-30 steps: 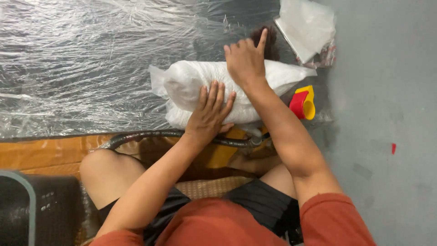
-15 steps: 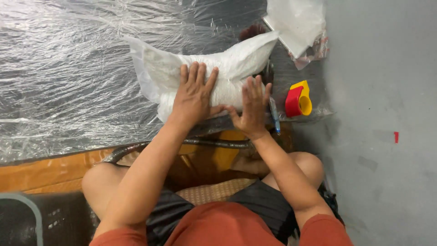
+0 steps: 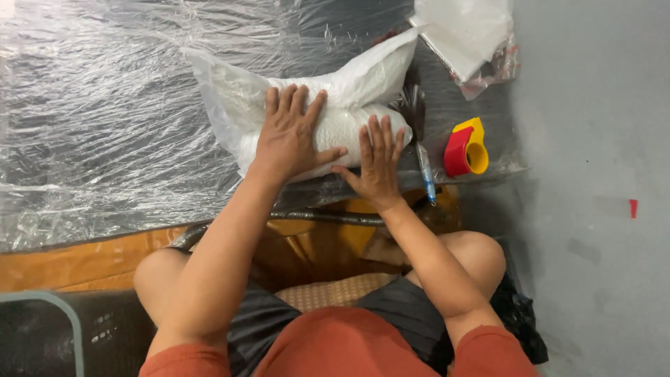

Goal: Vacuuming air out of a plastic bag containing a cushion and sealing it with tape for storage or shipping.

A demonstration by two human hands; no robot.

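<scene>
A white plastic-wrapped bundle [image 3: 328,98] lies on a sheet of clear plastic film [image 3: 105,105] spread on the floor. My left hand [image 3: 289,132] rests flat on top of the bundle, fingers spread. My right hand [image 3: 377,157] presses flat against the bundle's near right side, fingers apart. Neither hand grips anything. A blue pen [image 3: 426,174] lies just right of my right hand.
A red and yellow tape dispenser [image 3: 466,148] sits right of the bundle. A white sheet in clear wrap [image 3: 467,35] lies at the top right. A dark cable [image 3: 314,218] runs along a wooden board [image 3: 70,262] near my knees. Grey floor [image 3: 593,174] is at right.
The bundle has been turned, its loose end now pointing up right. My right hand came off its top and moved down to its near side; my left hand slid up onto the top.
</scene>
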